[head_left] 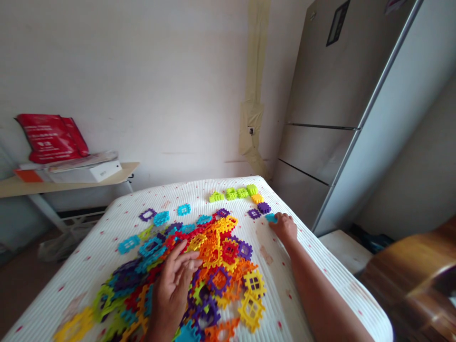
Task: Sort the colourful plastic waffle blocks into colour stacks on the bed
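A heap of interlocking plastic waffle-shaped building pieces (210,266) in orange, purple, yellow, red, cyan and lime covers the middle of a white quilted mattress (288,294) with small red dots. My left hand (173,285) lies over the heap, fingers spread, holding nothing I can see. My right hand (284,227) is at the far end of the bed, its fingertips on a cyan piece (271,218). That piece adjoins a curved row of lime (231,194), yellow (257,198) and purple pieces (259,210).
A wooden shelf (67,183) at the left holds a red bag (52,137) and a white box (85,172). A stainless refrigerator (317,118) stands beyond the bed's right corner. A brown wooden piece of furniture (409,280) sits at the lower right.
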`<action>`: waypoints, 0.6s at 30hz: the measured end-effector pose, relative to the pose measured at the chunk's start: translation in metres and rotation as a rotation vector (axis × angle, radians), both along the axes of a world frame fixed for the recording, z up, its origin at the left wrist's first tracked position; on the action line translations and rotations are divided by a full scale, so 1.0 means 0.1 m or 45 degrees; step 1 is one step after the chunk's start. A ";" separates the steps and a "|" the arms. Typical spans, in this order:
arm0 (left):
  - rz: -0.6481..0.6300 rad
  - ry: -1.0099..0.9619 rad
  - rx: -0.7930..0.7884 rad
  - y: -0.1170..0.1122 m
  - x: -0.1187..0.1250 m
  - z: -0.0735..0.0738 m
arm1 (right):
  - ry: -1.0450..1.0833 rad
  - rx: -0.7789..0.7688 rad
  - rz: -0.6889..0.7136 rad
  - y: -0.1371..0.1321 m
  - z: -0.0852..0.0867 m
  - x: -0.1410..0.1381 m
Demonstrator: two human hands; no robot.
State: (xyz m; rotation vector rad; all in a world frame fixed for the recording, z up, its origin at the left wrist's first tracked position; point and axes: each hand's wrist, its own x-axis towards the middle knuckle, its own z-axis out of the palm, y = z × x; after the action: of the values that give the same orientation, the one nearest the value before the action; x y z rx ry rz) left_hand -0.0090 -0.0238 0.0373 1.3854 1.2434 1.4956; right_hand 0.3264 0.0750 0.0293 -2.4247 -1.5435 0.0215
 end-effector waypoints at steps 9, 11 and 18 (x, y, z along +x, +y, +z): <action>-0.003 0.023 0.031 -0.02 0.02 0.02 | -0.056 0.001 -0.021 -0.02 0.00 -0.06; -0.005 0.024 0.038 -0.02 0.03 0.03 | -0.070 0.003 -0.022 -0.02 0.00 -0.08; -0.028 0.016 0.033 -0.02 0.02 0.00 | -0.096 -0.016 -0.015 -0.04 0.02 -0.12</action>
State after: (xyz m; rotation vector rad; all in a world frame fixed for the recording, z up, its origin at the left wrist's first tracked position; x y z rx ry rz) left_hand -0.0066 -0.0262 0.0370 1.4230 1.2164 1.4949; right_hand 0.3145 0.0714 0.0314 -2.4707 -1.5652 -0.0634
